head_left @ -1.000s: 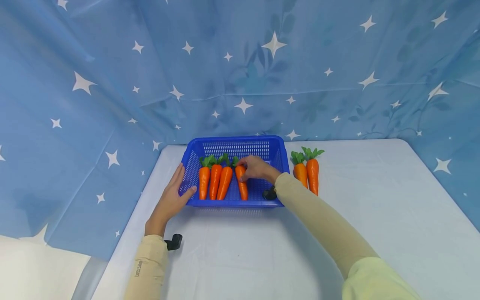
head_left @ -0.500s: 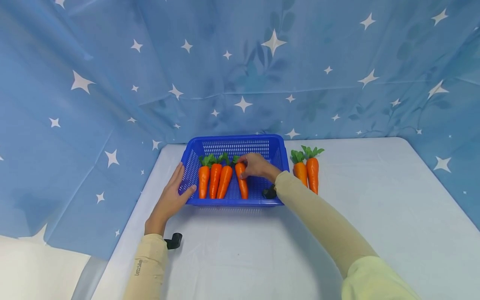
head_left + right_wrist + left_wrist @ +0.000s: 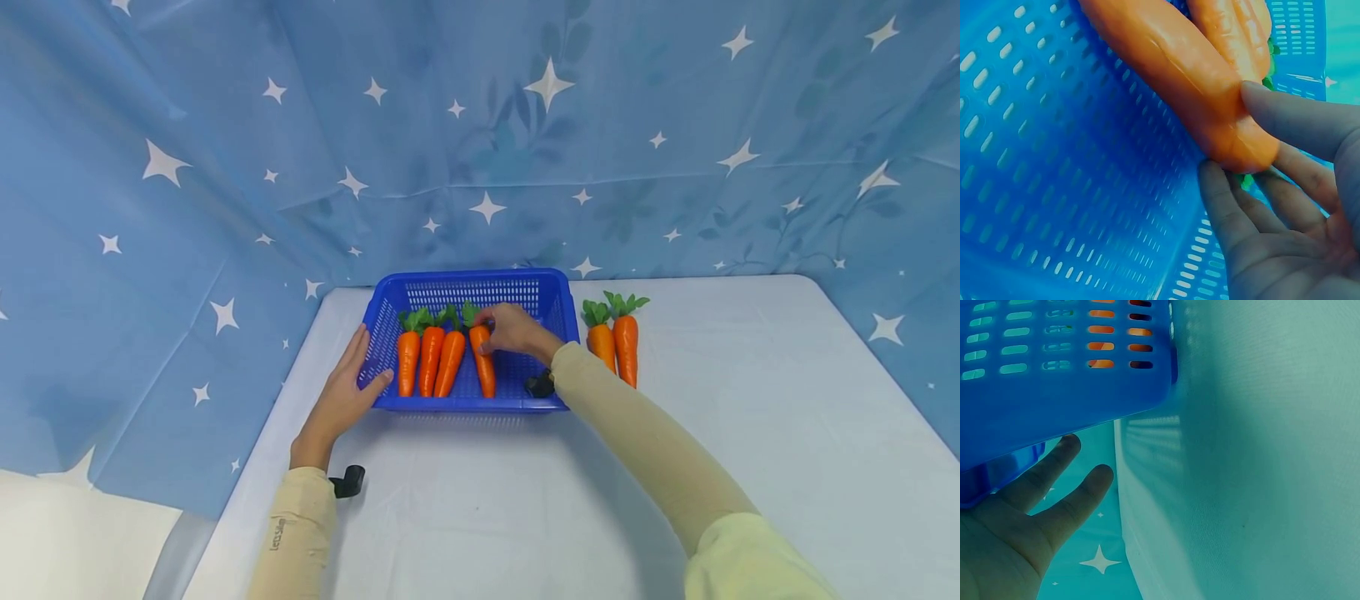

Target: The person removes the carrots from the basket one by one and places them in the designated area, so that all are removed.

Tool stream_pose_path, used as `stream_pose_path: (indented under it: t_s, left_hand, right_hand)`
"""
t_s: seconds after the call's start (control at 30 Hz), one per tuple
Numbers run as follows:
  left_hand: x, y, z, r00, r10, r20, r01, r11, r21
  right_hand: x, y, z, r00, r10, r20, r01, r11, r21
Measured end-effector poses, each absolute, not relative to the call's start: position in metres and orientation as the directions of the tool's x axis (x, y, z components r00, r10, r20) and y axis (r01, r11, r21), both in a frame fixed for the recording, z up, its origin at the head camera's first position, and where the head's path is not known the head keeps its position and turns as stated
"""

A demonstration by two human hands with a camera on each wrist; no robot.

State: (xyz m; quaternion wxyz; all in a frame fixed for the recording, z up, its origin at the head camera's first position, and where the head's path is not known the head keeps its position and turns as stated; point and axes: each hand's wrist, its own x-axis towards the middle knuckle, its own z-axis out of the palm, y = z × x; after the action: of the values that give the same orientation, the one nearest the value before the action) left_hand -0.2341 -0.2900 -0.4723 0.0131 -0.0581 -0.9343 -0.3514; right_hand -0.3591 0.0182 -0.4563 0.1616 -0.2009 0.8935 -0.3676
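Observation:
A blue slotted basket (image 3: 551,287) sits at the back of the white table. Three orange carrots (image 3: 430,360) lie side by side in its left half. My right hand (image 3: 510,330) is inside the basket and pinches the thick green-topped end of a fourth carrot (image 3: 484,371) (image 3: 1179,75), which lies on the basket floor (image 3: 1054,187). My left hand (image 3: 341,393) rests flat against the basket's left wall (image 3: 1054,381), fingers (image 3: 1079,494) straight. Two more carrots (image 3: 614,343) lie on the table just right of the basket.
A blue star-printed cloth (image 3: 480,142) hangs close behind the table and drapes down the left side. The table's left edge (image 3: 247,467) runs near my left forearm. A small black strap piece (image 3: 348,481) shows at my left wrist.
The right hand has nudged the fourth carrot's top slightly leftward, closer to the three carrots. The left hand has stayed on the basket.

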Motion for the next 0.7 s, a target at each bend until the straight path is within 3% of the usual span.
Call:
stream_pose_path:
  t_s: [0.5, 0.7]
  left_hand:
    - [-0.2342, -0.2889, -0.4695, -0.993, 0.102, 0.065, 0.119, 0.746, 0.655]
    - [-0.2349, -0.2895, -0.4713, -0.994, 0.097, 0.058, 0.111, 0.747, 0.655]
  right_hand:
    - [-0.3593, 0.0179, -0.4551, -0.852, -0.515, -0.094, -0.253, 0.562, -0.787]
    - [-0.3609, 0.0187, -0.4516, -0.867, -0.482, -0.125, -0.182, 0.54, -0.822]
